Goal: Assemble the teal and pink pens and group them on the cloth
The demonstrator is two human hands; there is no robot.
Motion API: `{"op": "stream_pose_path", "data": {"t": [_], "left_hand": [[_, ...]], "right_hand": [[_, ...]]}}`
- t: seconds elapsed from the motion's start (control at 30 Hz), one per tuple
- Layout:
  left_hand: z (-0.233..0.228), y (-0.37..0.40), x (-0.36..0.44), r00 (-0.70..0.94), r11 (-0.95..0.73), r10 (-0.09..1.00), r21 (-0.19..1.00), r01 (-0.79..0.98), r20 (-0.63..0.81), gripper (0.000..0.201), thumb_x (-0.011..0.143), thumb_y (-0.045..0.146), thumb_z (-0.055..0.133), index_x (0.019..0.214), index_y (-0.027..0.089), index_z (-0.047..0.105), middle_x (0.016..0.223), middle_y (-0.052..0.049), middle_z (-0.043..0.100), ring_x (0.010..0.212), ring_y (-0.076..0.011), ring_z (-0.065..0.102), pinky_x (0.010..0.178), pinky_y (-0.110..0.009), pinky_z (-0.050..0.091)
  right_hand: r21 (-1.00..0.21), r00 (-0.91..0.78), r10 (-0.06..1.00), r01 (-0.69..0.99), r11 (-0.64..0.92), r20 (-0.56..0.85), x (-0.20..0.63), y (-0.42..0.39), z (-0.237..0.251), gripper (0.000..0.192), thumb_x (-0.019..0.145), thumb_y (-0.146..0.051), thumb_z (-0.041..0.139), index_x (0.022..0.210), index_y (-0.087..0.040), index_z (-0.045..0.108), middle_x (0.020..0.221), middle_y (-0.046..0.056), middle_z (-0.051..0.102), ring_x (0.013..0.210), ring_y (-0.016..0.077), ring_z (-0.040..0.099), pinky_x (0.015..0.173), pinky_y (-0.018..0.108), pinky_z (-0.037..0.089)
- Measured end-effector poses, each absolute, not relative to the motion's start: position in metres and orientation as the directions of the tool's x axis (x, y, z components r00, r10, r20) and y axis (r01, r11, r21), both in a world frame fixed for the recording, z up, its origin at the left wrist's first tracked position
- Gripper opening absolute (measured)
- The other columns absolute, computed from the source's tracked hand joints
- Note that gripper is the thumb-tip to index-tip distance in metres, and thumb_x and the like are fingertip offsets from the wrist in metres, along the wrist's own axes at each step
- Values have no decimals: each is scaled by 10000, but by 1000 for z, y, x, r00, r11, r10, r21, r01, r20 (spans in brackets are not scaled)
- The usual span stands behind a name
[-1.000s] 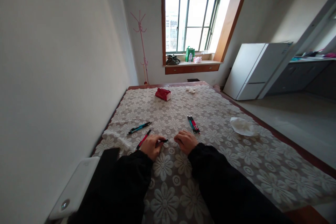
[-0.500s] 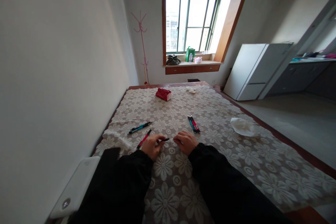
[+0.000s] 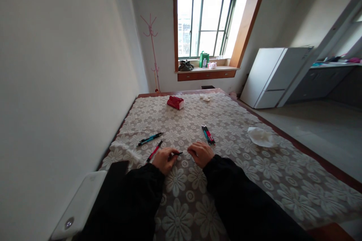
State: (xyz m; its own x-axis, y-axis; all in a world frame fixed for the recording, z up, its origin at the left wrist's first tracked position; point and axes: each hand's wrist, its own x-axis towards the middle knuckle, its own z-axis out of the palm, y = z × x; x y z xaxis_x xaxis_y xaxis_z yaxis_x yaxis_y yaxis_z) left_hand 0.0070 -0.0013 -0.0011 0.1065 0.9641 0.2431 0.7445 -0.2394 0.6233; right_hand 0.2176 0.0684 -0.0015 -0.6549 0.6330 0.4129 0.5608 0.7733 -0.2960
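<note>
Two teal-and-black pens (image 3: 149, 139) lay left of centre in the frame, just above a red pen (image 3: 154, 151). At lower centre, the left hand (image 3: 165, 160) pinched a slim dark piece (image 3: 178, 153) by one end; it looked light and stiff, probably smooth enough to slip, so a fingertip hold there seemed best. Farther right, the right hand (image 3: 200, 154) had its fingertips drawn together, any contents impossible to tell, just below clustered pens (image 3: 208, 134).

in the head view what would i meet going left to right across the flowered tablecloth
Slim blue-and-black pens, thin black stick-like piece in the black-sleeved left hand, black-sleeved right hand, crumpled white paper-like sheet.
</note>
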Motion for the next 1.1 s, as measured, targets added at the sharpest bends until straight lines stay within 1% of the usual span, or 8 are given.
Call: {"op": "stream_pose_path", "data": {"t": [0.13,0.23,0.4,0.6,0.7,0.8,0.97,1.1], "left_hand": [[0,-1,7,118,-243,964,609,756,238,150,778,266,644,911,228,701,881,-26,715,796,-167,625,752,-277,492],[-1,-1,7,140,-264,958,584,768,249,145,800,225,613,923,225,689,887,-28,709,823,-171,625,773,-281,487],[-5,0,3,171,-301,946,550,779,274,176,809,148,569,929,233,666,945,-29,704,938,-198,607,846,-318,467],[-9,2,0,77,-226,959,577,785,272,173,794,162,589,945,226,644,932,-29,696,914,-195,620,820,-311,481],[-11,3,-1,42,-197,963,596,779,264,175,800,165,577,951,227,642,903,-28,688,863,-183,633,788,-299,491],[-13,4,-2,14,-183,963,612,769,270,194,813,134,525,942,223,639,884,-27,680,850,-177,635,774,-292,493],[-17,6,-4,14,-231,934,572,787,358,244,762,40,485,875,204,624,917,-37,680,935,-197,613,864,-334,470],[-16,5,-2,48,-264,924,539,800,380,219,766,62,504,863,207,636,946,-50,676,970,-214,591,901,-368,456]], "right_hand": [[-303,-694,595,512,803,404,217,68,-4,130,901,-233,553,850,-224,671,803,12,685,787,168,581,757,294,404],[-310,-695,599,513,800,397,216,68,-4,111,892,-223,565,850,-222,668,815,10,688,793,171,578,760,298,403],[-331,-644,660,570,752,388,221,75,-5,105,862,-176,581,809,-218,662,812,10,676,825,175,575,769,297,401],[-343,-554,707,624,702,440,227,81,-2,102,829,-153,574,792,-213,647,822,24,642,848,184,554,788,306,411],[-337,-602,662,572,748,446,225,77,0,77,809,-166,599,793,-217,655,850,30,636,875,192,543,803,319,405],[-331,-662,629,535,778,409,222,73,-1,67,811,-197,626,808,-230,683,872,26,640,894,194,540,814,332,391],[-315,-689,638,555,770,345,220,73,-5,67,820,-231,639,839,-246,702,888,22,644,903,196,536,801,334,375],[-299,-699,637,563,770,324,220,73,-6,65,791,-217,657,848,-238,680,897,19,645,902,197,532,790,330,362]]}}
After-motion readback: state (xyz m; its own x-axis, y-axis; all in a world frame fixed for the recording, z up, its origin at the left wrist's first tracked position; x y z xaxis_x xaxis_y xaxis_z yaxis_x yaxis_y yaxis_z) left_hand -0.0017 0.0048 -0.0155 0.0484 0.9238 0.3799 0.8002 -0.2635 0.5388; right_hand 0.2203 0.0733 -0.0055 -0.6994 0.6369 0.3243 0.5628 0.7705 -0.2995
